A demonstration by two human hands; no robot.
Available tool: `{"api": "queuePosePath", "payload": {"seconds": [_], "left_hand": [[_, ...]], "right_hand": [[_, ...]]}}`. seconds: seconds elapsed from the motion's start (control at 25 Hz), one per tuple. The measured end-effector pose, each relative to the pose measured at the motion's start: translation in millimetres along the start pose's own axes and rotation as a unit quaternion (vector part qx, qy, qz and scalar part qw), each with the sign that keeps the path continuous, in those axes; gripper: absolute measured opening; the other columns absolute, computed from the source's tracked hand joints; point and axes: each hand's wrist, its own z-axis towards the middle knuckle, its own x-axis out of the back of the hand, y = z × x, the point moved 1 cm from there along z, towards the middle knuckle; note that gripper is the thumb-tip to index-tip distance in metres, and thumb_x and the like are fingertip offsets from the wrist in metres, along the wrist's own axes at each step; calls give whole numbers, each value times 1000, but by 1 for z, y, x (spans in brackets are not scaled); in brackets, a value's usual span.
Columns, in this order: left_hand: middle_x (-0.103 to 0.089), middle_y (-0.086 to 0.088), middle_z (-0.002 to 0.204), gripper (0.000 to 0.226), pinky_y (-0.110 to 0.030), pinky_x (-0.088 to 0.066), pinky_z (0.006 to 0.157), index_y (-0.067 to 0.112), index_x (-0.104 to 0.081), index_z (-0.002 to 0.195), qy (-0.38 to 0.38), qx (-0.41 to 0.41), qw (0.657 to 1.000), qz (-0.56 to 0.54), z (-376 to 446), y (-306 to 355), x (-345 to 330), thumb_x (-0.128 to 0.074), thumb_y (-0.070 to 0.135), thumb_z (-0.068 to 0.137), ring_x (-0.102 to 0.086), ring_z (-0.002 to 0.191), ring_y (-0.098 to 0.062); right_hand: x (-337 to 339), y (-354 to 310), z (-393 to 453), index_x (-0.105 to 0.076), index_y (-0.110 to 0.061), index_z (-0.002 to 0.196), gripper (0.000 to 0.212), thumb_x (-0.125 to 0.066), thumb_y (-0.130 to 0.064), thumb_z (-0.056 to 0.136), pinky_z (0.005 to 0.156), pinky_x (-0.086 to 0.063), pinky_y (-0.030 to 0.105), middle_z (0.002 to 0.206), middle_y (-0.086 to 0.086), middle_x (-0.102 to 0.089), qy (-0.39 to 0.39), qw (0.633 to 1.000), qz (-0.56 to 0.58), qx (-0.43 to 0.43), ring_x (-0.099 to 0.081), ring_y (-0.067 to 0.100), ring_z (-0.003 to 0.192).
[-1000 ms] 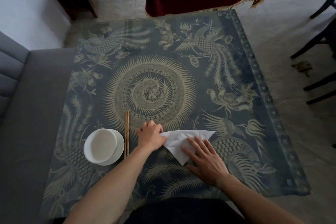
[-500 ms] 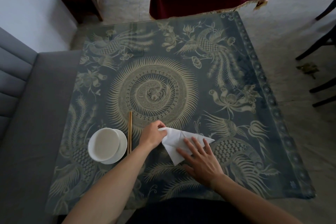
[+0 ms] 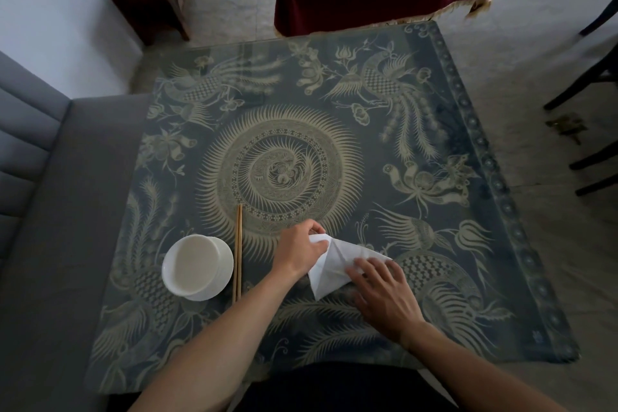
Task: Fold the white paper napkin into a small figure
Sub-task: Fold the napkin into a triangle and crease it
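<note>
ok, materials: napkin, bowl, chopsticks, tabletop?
Napkin: thin white paper, matte; holds sharp creases.
Bowl: likely glazed ceramic; smooth white, soft sheen.
Chopsticks: probably wood or bamboo; tan, matte.
Tabletop: seemingly glass over patterned blue cloth; faint reflections, clear edge at the far side.

Dining room: bowl [image 3: 197,267], chopsticks [image 3: 238,252], sofa [image 3: 40,211]

napkin [image 3: 329,264] right part: under right hand [image 3: 384,294] | chairs [image 3: 592,84]: cropped
</note>
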Motion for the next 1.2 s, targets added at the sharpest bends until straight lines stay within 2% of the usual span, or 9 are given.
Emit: {"api": "queuePosePath", "payload": {"seconds": [0.12, 0.32, 0.52, 0.64, 0.8, 0.92, 1.0, 1.12, 1.2], "left_hand": [[-56, 13, 69, 15, -31, -47, 59, 24, -66, 90, 2, -14, 1000, -3, -4, 7, -12, -74, 20, 78, -56, 64, -12], [-54, 15, 77, 20, -27, -45, 67, 30, -62, 93, -13, 8, 1000, -12, -7, 21, -31, -74, 23, 78, -57, 76, -12], [-64, 7, 96, 24, -34, -52, 81, 27, -64, 102, -25, 50, 998, -10, -5, 35, -48, -72, 28, 79, -62, 94, -18], [-68, 3, 106, 27, -36, -52, 85, 28, -63, 106, -38, 63, 997, 5, -4, 41, -58, -70, 30, 80, -63, 99, -19], [-69, 3, 105, 30, -38, -54, 84, 30, -62, 109, -56, 70, 996, -3, -5, 46, -69, -70, 34, 80, -64, 97, -19], [-69, 5, 103, 50, -40, -56, 85, 29, -57, 123, -110, 51, 991, -55, -7, 46, -73, -72, 45, 78, -65, 97, -17], [-67, 5, 101, 55, -41, -58, 82, 29, -55, 127, -134, 45, 985, -94, -9, 45, -72, -70, 48, 78, -68, 91, -17], [-70, 1, 94, 43, -38, -58, 77, 25, -62, 118, -130, 39, 984, -117, -11, 37, -65, -62, 42, 78, -71, 80, -18], [-69, 6, 88, 30, -36, -56, 75, 26, -68, 105, -90, 7, 993, -82, -13, 27, -57, -59, 36, 78, -68, 80, -15]], "right_hand": [[-1, 1, -3, -55, -20, 132, 46, -48, -41, 92, 102, -40, 53, 136, 8, -55, 8, 1000, 0, 1, -53, 30, 120], [-2, -1, -8, -51, -22, 137, 47, -47, -42, 94, 105, -37, 54, 140, 7, -52, 16, 1000, 10, -7, -49, 29, 125], [-1, 14, -23, -52, -21, 137, 49, -43, -40, 93, 106, -37, 55, 140, 8, -53, 11, 998, 5, -65, -48, 30, 129], [-2, 17, -27, -49, -22, 140, 51, -45, -43, 93, 108, -34, 56, 144, 8, -50, -5, 997, 7, -74, -43, 30, 134], [-4, 16, -28, -42, -23, 145, 55, -50, -43, 94, 110, -32, 57, 147, 8, -46, -16, 997, 10, -78, -37, 31, 138], [-6, 17, -28, -36, -22, 147, 57, -46, -43, 95, 112, -29, 56, 151, 8, -41, -19, 997, 16, -79, -32, 30, 141], [-7, 17, -28, -34, -23, 148, 58, -47, -43, 94, 112, -29, 56, 151, 8, -40, -15, 997, 19, -76, -32, 30, 141], [-8, 18, -28, -34, -25, 147, 59, -48, -43, 93, 111, -31, 55, 150, 7, -41, -13, 997, 24, -73, -33, 30, 140], [-9, 21, -29, -39, -25, 145, 55, -47, -43, 93, 111, -32, 53, 147, 7, -44, -3, 997, 28, -74, -35, 29, 139]]}}
